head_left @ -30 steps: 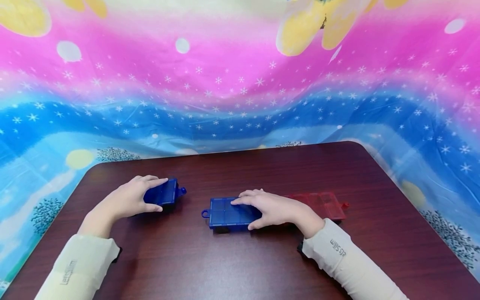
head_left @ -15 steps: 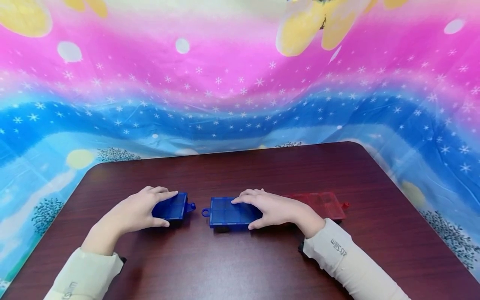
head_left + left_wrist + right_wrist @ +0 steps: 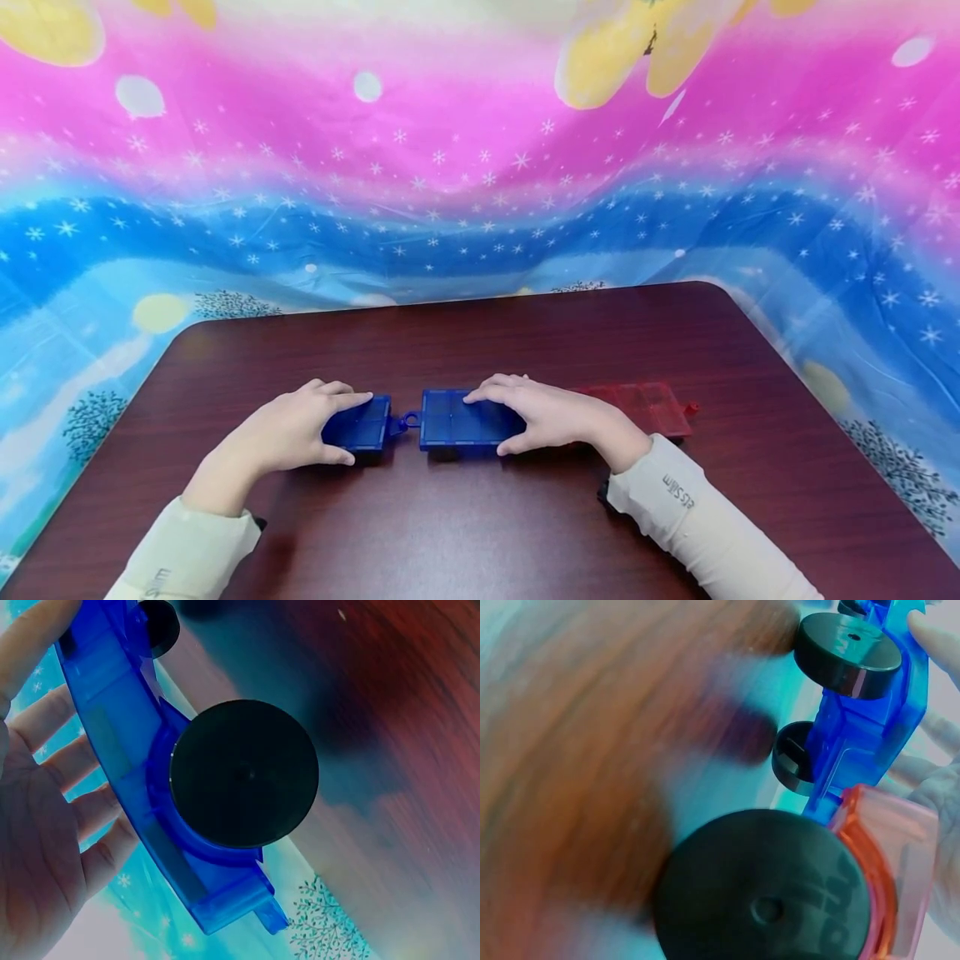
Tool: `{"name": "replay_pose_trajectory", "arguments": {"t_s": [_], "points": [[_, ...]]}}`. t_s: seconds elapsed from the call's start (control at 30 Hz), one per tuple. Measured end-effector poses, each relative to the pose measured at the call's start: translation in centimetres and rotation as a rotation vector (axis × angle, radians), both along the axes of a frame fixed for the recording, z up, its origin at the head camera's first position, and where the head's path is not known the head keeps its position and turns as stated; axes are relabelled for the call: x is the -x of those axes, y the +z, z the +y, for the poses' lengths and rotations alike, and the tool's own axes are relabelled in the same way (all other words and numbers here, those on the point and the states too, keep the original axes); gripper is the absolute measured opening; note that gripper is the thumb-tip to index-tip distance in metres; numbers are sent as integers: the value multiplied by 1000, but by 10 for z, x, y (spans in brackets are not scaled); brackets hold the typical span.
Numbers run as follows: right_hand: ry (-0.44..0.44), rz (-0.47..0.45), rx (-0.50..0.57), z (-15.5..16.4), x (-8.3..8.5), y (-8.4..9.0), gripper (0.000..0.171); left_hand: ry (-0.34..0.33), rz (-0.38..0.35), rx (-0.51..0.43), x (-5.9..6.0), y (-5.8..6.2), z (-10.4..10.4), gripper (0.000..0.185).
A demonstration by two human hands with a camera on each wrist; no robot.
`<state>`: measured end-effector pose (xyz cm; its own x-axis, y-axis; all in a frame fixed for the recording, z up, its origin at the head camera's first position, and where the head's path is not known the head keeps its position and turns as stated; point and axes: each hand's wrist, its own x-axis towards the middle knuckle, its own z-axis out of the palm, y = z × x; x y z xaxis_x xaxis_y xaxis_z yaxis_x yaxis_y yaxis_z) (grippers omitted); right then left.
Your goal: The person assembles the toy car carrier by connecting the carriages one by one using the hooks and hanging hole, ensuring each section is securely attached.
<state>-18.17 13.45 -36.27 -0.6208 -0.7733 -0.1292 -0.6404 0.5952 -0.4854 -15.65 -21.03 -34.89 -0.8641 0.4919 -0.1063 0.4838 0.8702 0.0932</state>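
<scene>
Two translucent blue toy car bases on black wheels stand end to end on the table in the head view. My left hand [image 3: 295,427] grips the left blue car base [image 3: 362,427] from above, thumb on the near side and fingers on the far side. My right hand [image 3: 551,417] holds the right blue car base [image 3: 450,417] the same way. The left base's hook [image 3: 396,427] meets the right base's ring [image 3: 410,420]; whether it is seated cannot be told. A red car base [image 3: 645,407] adjoins the right blue one, partly behind my right forearm. The left wrist view shows a large black wheel [image 3: 244,774].
The dark brown wooden table [image 3: 480,525] has rounded far corners. A patterned pink and blue cloth [image 3: 480,200] hangs right behind its far edge and along both sides. In the right wrist view a black wheel [image 3: 769,892] sits under the red base.
My left hand has slid the left blue base to the right and toward me, closing the gap until its hook reaches the ring. My right hand and its base stay almost still.
</scene>
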Motion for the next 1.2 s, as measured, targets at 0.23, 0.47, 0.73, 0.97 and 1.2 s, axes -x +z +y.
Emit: {"name": "replay_pose_trajectory", "arguments": {"t_s": [0.23, 0.47, 0.73, 0.97, 1.2], "points": [[7, -8, 4, 0, 1, -3, 67, -9, -20, -1, 0, -4, 5, 79], [8, -8, 0, 0, 1, -2, 67, -12, -10, -9, 0, -8, 8, 79], [4, -9, -16, -1, 2, -3, 66, 4, -8, -14, 1, -10, 6, 80], [23, -9, -27, -1, 0, -4, 66, 10, -2, -26, -7, -13, 6, 80], [7, 64, -20, 16, -2, 2, 64, 1, 19, -33, -10, -13, 9, 78]]}}
